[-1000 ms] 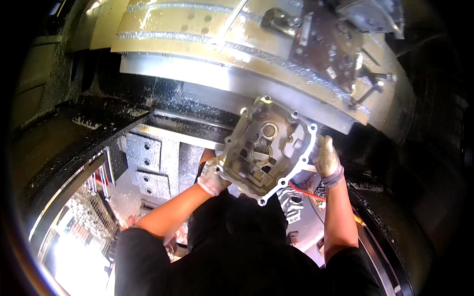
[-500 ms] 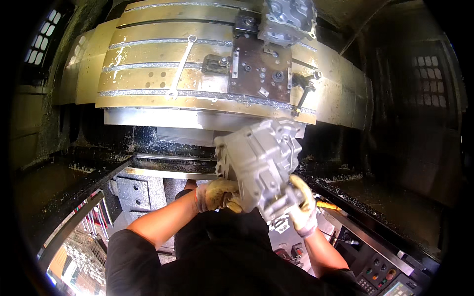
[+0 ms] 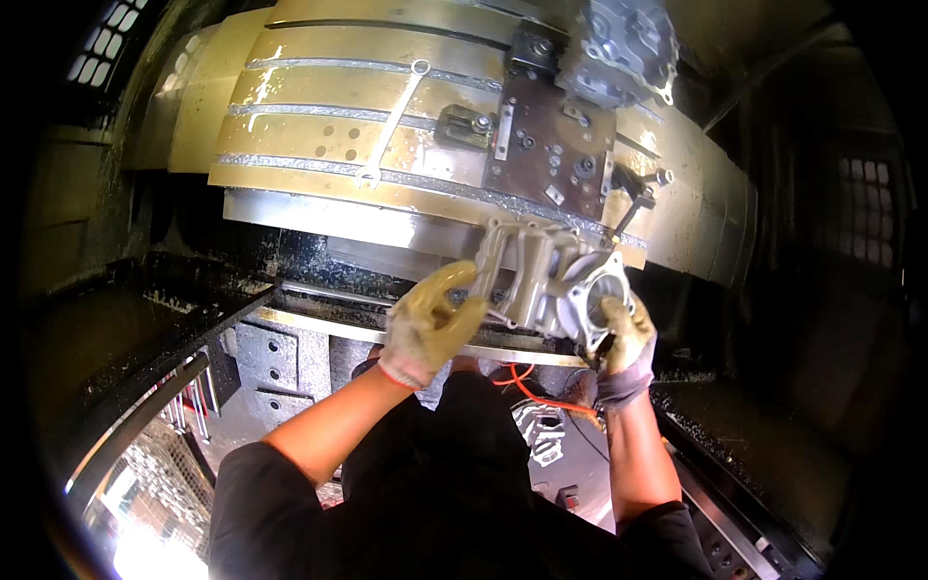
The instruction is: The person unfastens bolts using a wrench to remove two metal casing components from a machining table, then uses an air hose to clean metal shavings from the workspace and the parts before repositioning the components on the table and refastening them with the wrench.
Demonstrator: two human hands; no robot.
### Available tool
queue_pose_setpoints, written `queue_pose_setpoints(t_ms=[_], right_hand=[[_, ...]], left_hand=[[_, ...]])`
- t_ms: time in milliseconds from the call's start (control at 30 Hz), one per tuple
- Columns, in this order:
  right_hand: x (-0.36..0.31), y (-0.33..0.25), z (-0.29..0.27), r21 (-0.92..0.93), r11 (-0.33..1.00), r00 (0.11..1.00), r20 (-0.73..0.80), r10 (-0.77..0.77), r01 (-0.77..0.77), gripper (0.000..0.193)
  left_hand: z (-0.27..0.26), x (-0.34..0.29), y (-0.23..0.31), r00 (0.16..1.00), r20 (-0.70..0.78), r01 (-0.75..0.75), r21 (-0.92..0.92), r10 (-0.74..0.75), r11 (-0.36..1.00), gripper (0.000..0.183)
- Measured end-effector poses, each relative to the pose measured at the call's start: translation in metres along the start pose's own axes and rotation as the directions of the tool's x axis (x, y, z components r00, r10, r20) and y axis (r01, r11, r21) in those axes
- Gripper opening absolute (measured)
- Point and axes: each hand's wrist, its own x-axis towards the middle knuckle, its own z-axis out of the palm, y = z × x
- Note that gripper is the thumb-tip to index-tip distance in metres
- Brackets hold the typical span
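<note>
A grey cast-metal housing (image 3: 527,275) is held in front of the machine table, its round flanged opening toward the right. My right hand (image 3: 628,338), in a pale work glove, grips the housing at that flange, thumb at the rim of the opening. Beside the housing's left end is my gloved left hand (image 3: 435,319), its thumb and fingers apart and curved; whether the fingertips touch the metal I cannot tell. Beyond, a dark fixture plate (image 3: 541,164) with bolts and small blocks is mounted on the slotted machine table (image 3: 290,126).
A combination wrench (image 3: 394,126) lies across the table slots. Another grey casting (image 3: 619,53) stands at the fixture's far end. A clamp arm (image 3: 638,198) juts out at the fixture's right. Below run a metal sill (image 3: 358,329) and an orange hose (image 3: 541,394).
The housing has turned and moved forward and right, toward the table, showing its round opening. My left hand has loosened and spread its fingers. The whole view has shifted slightly.
</note>
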Motion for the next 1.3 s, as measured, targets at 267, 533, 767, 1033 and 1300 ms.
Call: queue_pose_setpoints(t_ms=[267, 533, 767, 1033, 1300], right_hand=[[0.093, -0.065, 0.038, -0.038, 0.998, 0.987, -0.146, -0.063, 0.058, 0.028], [0.168, -0.103, 0.078, -0.086, 0.996, 0.996, -0.082, -0.037, 0.03, 0.027], [0.195, -0.109, 0.092, -0.079, 0.997, 0.99, -0.141, -0.005, -0.006, 0.024], [0.202, -0.115, 0.081, -0.125, 0.988, 0.996, -0.034, 0.083, -0.087, 0.024], [0.202, -0.114, 0.073, -0.154, 0.988, 1.0, -0.024, 0.013, -0.017, 0.025]], left_hand=[[0.032, 0.099, 0.028, 0.99, 0.135, 0.025, 0.044, -0.031, 0.999, 0.085], [0.061, 0.192, -0.017, 0.998, 0.057, 0.027, -0.342, -0.008, 0.939, 0.083], [0.05, 0.201, -0.001, 0.995, 0.069, 0.08, -0.232, -0.066, 0.969, 0.083], [0.062, 0.221, -0.02, 0.705, 0.243, 0.595, 0.309, 0.667, -0.742, 0.04], [0.081, 0.219, -0.017, 0.814, 0.498, 0.556, -0.817, 0.298, -0.152, 0.053]])
